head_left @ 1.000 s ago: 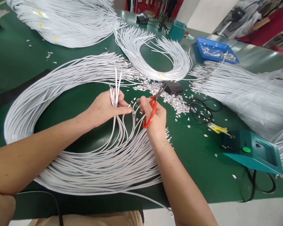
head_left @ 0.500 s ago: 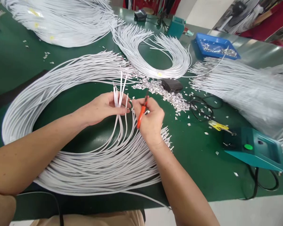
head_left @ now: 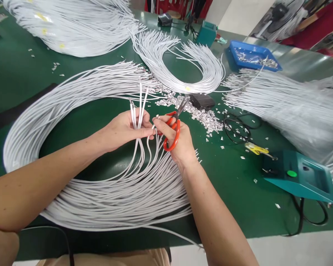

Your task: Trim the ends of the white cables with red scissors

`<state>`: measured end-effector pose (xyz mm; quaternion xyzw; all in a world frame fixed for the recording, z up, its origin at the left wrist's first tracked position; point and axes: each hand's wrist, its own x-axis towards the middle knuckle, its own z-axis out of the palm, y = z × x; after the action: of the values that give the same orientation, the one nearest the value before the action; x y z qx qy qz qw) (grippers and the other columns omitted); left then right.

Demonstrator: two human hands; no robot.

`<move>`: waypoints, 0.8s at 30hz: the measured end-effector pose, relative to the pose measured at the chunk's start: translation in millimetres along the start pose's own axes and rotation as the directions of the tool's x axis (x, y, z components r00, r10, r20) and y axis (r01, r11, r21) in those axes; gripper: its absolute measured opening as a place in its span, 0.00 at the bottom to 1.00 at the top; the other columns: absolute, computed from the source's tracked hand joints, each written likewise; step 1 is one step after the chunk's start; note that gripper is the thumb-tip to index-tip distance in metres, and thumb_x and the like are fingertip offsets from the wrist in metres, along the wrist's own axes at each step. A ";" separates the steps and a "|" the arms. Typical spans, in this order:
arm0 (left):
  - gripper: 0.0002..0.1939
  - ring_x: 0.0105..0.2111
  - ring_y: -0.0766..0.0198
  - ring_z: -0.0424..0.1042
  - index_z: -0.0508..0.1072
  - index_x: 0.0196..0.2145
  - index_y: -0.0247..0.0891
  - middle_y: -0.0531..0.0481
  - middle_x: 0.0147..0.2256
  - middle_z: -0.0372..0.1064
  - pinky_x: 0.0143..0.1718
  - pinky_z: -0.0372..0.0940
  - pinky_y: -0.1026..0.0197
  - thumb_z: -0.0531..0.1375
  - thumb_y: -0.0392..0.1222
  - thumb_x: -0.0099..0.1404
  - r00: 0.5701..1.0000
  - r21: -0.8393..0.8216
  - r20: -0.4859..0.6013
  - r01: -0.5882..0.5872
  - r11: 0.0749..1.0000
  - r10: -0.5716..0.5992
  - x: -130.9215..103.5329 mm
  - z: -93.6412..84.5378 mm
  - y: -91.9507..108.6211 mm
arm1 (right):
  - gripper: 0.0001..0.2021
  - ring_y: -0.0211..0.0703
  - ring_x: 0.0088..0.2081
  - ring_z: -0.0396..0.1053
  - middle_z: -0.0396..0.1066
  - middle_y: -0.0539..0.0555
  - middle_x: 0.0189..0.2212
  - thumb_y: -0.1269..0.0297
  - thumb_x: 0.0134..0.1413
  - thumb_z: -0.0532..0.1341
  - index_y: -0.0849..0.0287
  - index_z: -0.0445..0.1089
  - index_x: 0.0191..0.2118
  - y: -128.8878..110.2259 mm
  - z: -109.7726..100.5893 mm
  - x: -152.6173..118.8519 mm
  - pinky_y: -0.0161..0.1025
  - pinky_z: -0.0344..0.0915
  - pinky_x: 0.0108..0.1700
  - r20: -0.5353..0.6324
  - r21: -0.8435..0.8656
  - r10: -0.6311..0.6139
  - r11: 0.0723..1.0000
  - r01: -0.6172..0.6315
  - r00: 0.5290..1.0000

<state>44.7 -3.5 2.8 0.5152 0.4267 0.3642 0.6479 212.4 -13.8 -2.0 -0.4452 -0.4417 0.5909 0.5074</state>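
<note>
White cable ends (head_left: 137,107) stand pinched in the left hand (head_left: 124,127); right hand (head_left: 179,142), touching, grips orange scissors (head_left: 172,127).

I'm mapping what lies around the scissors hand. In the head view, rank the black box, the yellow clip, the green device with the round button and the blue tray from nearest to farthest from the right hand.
From the right hand:
1. Black box, just beyond it.
2. Yellow clip, to its right.
3. Green device, farther right, near the table edge.
4. Blue tray, far right corner.

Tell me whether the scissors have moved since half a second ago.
Yes. The scissors have swung up: their blades now point toward the black box, where earlier they were tucked down in the right hand.
</note>
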 end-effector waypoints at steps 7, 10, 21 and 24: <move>0.17 0.30 0.64 0.75 0.65 0.31 0.38 0.52 0.32 0.74 0.31 0.67 0.64 0.70 0.38 0.50 0.986 0.015 -0.156 -0.059 0.998 0.061 1.9 0.1 0.3 | 0.09 0.39 0.32 0.69 0.75 0.50 0.30 0.58 0.51 0.65 0.58 0.76 0.31 2.5 -5.8 -0.7 0.40 0.64 0.39 -0.123 -0.508 -0.111 0.861 0.033 0.986; 0.17 0.31 0.65 0.74 0.64 0.30 0.38 0.52 0.32 0.75 0.32 0.66 0.64 0.71 0.36 0.49 0.980 0.017 -0.186 -0.070 0.997 0.072 2.6 -0.3 0.3 | 0.10 0.40 0.30 0.66 0.73 0.51 0.30 0.57 0.52 0.63 0.58 0.73 0.29 3.4 -11.2 0.7 0.39 0.60 0.34 -0.070 -0.788 -0.133 0.615 0.027 0.989; 0.15 0.33 0.64 0.75 0.66 0.30 0.39 0.52 0.33 0.76 0.38 0.68 0.61 0.70 0.37 0.50 0.970 0.214 -0.201 -0.093 0.972 0.136 3.7 -2.2 -3.3 | 0.11 0.39 0.29 0.65 0.70 0.51 0.29 0.59 0.57 0.59 0.58 0.70 0.26 0.8 -10.5 -3.8 0.37 0.54 0.32 0.060 -0.965 -0.114 0.248 0.087 0.992; 0.14 0.34 0.62 0.75 0.67 0.31 0.39 0.51 0.33 0.76 0.38 0.68 0.60 0.69 0.38 0.51 0.965 0.292 -0.204 -0.098 0.952 0.162 2.8 -1.9 -2.2 | 0.12 0.40 0.32 0.67 0.71 0.52 0.30 0.59 0.58 0.58 0.58 0.70 0.27 -0.6 -10.5 -5.5 0.37 0.56 0.34 0.065 -0.977 -0.116 0.197 0.087 0.991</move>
<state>44.1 -0.7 -0.1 0.5838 0.5095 0.3987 0.4906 223.2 -18.5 -3.2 -0.6422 -0.7374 0.1401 0.1556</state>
